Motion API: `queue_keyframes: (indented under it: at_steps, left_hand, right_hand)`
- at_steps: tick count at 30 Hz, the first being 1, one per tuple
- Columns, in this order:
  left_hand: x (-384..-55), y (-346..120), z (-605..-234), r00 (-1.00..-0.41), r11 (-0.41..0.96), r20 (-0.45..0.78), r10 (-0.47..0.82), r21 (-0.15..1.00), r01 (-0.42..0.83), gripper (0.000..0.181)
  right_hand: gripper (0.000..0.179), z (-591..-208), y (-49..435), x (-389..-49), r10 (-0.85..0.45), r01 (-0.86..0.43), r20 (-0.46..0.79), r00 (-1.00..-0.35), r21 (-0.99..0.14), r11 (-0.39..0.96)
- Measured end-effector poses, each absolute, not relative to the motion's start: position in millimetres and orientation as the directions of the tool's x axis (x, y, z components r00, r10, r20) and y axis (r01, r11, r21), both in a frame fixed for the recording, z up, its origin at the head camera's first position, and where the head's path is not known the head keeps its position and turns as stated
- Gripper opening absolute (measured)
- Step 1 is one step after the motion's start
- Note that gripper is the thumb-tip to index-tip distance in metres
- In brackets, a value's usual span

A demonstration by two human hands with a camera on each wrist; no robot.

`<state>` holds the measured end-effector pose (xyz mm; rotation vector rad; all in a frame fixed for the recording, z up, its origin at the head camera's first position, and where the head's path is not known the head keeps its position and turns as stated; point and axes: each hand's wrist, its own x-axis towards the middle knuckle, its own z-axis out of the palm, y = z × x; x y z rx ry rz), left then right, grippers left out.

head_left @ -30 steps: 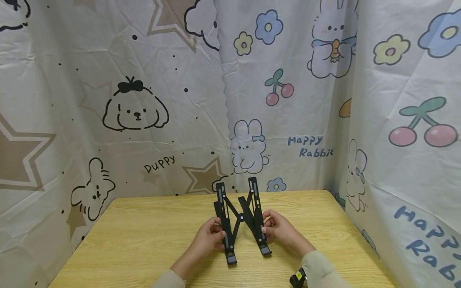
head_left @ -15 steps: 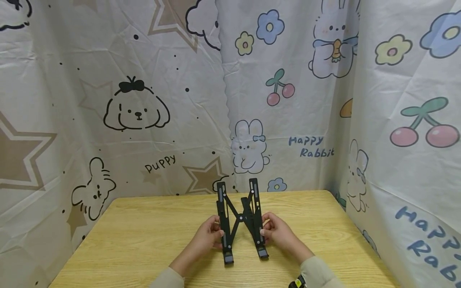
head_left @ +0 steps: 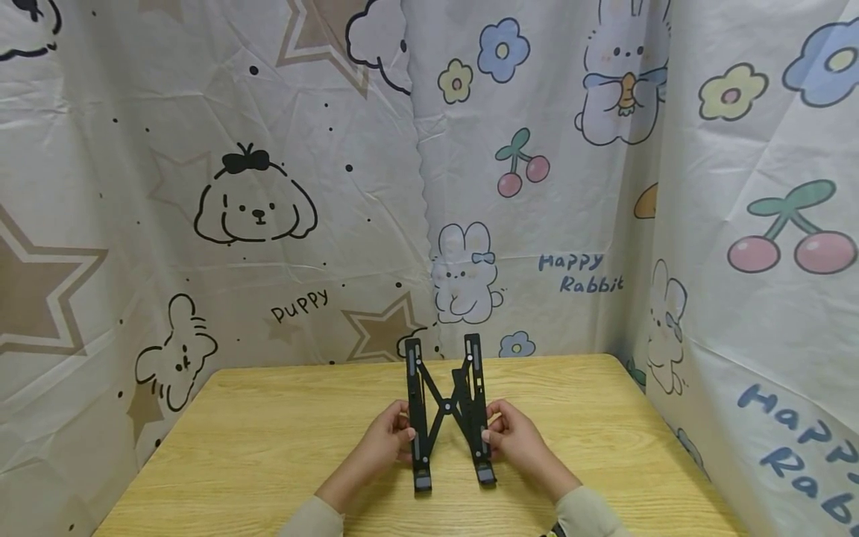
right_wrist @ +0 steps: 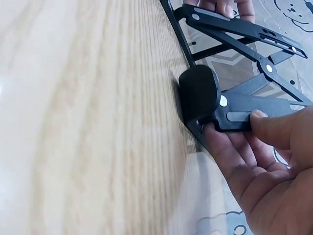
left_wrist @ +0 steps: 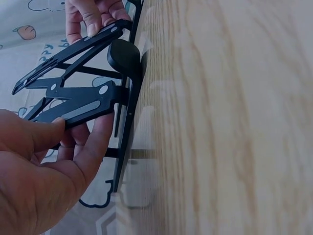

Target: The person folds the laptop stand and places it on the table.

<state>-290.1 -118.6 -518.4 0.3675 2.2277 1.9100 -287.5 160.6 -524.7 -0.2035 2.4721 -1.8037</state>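
A black folding laptop stand (head_left: 447,406) stands unfolded on the wooden table, its crossed bars joined at a round pivot. Grey pads line its two upper rails, and a small lip ends each rail on the near side. My left hand (head_left: 388,440) pinches the left rail between thumb and fingers. On the other side my right hand (head_left: 520,440) grips the right rail the same way. In the left wrist view, the thumb of the left hand (left_wrist: 54,171) lies on top of the rail (left_wrist: 83,110) with fingers beneath. The right wrist view shows a similar hold by the right hand (right_wrist: 274,171).
The light wooden table (head_left: 282,425) extends around the stand on all sides. Behind it and to the right hangs a printed curtain (head_left: 369,186) with cartoon animals, flowers and cherries. A black wrist item (head_left: 555,531) barely shows below the right sleeve.
The stand has turned slightly, its near ends swinging a little left, so it sits squarer to me. Both hands keep their hold, and the right hand has shifted slightly left with it.
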Motion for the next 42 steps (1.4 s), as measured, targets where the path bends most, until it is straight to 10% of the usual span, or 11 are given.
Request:
queue_keyframes:
  at_steps: [42]
  left_hand:
    - [-284,-119,-520,-0.987,0.046,0.027,0.157,0.998,0.035,0.042]
  right_hand:
    - [0.038,-525,165,-294,-0.148,-0.067,0.048,-0.988,-0.99,0.127]
